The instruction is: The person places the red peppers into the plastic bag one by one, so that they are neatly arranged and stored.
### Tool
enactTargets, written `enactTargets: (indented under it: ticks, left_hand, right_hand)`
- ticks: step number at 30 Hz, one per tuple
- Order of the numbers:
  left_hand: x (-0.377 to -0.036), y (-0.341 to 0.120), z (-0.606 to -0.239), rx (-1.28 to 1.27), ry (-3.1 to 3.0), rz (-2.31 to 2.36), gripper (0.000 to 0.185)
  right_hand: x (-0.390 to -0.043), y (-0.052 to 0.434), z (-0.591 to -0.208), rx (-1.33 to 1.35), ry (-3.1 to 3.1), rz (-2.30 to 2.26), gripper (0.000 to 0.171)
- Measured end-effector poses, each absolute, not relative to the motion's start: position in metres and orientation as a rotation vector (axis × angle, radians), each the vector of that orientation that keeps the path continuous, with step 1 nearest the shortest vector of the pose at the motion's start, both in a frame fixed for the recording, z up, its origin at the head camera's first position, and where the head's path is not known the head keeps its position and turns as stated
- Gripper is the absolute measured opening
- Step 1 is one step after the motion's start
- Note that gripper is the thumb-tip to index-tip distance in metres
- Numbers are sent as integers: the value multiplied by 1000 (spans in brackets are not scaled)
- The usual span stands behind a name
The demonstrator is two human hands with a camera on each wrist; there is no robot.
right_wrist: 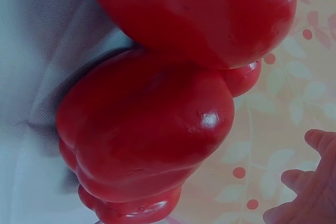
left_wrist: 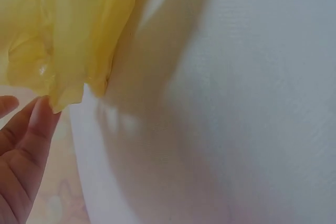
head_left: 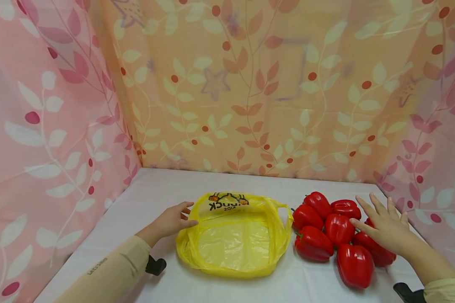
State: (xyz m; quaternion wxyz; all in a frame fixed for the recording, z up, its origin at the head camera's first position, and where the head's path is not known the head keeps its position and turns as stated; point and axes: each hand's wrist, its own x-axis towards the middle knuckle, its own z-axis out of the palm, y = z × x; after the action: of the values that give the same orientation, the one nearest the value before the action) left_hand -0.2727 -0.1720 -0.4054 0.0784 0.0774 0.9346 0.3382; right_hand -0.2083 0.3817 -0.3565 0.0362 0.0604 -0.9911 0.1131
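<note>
A yellow plastic bag (head_left: 233, 240) with a printed logo lies spread open in the middle of the white table (head_left: 163, 185). My left hand (head_left: 182, 216) reaches to its left rim; the fingers are straight and the fingertips (left_wrist: 44, 116) touch the bag's edge (left_wrist: 68, 35). Several red bell peppers (head_left: 339, 229) lie in a cluster just right of the bag. My right hand (head_left: 379, 219) is spread with straight fingers over the right side of the cluster and holds nothing. In the right wrist view two peppers (right_wrist: 147, 129) fill the frame, with my fingertips (right_wrist: 315, 182) apart from them.
Pink and orange leaf-patterned curtains (head_left: 250, 92) close off the table at the back, left and right. Bare white cloth lies behind and in front of the bag. A black wrist mount (head_left: 155, 266) sits on the left forearm and another (head_left: 405, 292) on the right.
</note>
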Motion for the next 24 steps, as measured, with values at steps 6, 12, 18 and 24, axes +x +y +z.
enactTargets:
  ticks: [6,12,18,24]
  left_hand:
    - [-275,-173,-409,222,2841,1040,50]
    - [-277,-173,-411,192,2838,1064,33]
    - [-277,-171,-413,147,2827,1101,24]
    - [-277,-169,-415,97,2844,1096,20]
  right_hand:
    - [-208,380,-356,186,-3045,354,88]
    - [-207,380,-356,183,-3052,370,87]
    - [-207,379,-355,184,-3049,373,87]
    - [-208,378,-354,174,-3046,376,87]
